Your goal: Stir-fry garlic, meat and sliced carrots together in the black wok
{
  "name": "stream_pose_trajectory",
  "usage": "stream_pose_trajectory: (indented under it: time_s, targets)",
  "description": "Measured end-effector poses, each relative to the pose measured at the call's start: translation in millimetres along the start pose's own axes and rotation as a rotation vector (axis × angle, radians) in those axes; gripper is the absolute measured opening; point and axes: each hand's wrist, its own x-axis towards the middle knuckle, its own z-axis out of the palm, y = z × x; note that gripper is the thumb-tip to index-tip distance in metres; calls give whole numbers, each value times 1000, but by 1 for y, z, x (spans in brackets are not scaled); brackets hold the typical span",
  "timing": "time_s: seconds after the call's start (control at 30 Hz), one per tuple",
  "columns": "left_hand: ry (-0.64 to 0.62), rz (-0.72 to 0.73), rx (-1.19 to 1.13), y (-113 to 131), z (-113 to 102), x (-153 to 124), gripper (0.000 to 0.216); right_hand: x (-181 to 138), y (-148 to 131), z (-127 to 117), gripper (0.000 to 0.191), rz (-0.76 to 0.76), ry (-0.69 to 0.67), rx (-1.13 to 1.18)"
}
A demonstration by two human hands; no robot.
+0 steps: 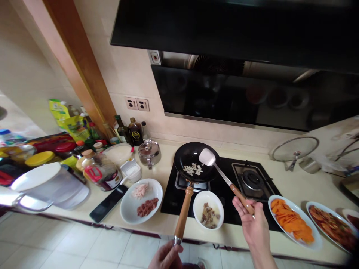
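Note:
My right hand [254, 224] grips the wooden handle of a metal spatula [217, 170], whose blade hovers over the back of a black frying pan [193, 154]. Pale chopped pieces [193, 169] lie in the pan, which sits on the left burner of the gas hob [254, 179]. My left hand [166, 257], at the bottom edge of view, is closed around the end of the pan's long wooden handle [183, 215]. A white bowl of chopped brownish food [208, 214] stands between the two hands, at the hob's front edge.
A white plate with meat pieces [141, 200] and a dark phone [109, 202] lie left of the hob. Two plates of orange slices [293, 222] and a darker dish [331, 224] sit right. Bottles, jars, a lidded steel pot [149, 152] and a glass lid [295, 148] line the back.

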Motion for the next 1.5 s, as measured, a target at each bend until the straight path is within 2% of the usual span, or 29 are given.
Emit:
stream_pose_trajectory:
  time_s: [0.1,0.13,0.2,0.27,0.37,0.43,0.57,0.67,0.83,1.1,1.3,1.43,1.5]
  targets:
    - [-10,-5,40,6,-1,-1,63,-9,-15,-4,21,25,-83,19]
    - [-17,0,50,7,-1,-1,62,-13,-19,-4,23,46,-121,-8]
    - [-32,16,56,6,-3,0,61,-21,-20,-2,46,106,-192,-111]
    - [-46,38,61,3,-3,3,59,-26,-14,0,56,169,-235,-286]
    - [-37,53,75,-2,-1,5,60,-28,7,-4,45,177,-199,-538]
    - [-15,54,98,-5,1,6,59,-29,21,-10,46,155,-156,-633]
    - [101,90,111,-9,0,10,58,-30,40,-21,54,70,-89,-750]
    - [200,130,120,-5,-6,18,59,-30,45,-24,53,95,-77,-858]
    - [292,211,156,7,-8,25,57,-31,46,-26,56,122,-51,-842]
    - [331,255,122,15,-4,18,54,-33,40,-27,53,98,-28,-831]
    - [259,209,117,18,9,19,59,-32,35,-22,53,79,-23,-860]
    - [283,246,126,15,3,14,56,-32,36,-24,57,119,-27,-906]
    - [264,199,106,7,-1,10,57,-29,39,-27,58,140,-39,-930]
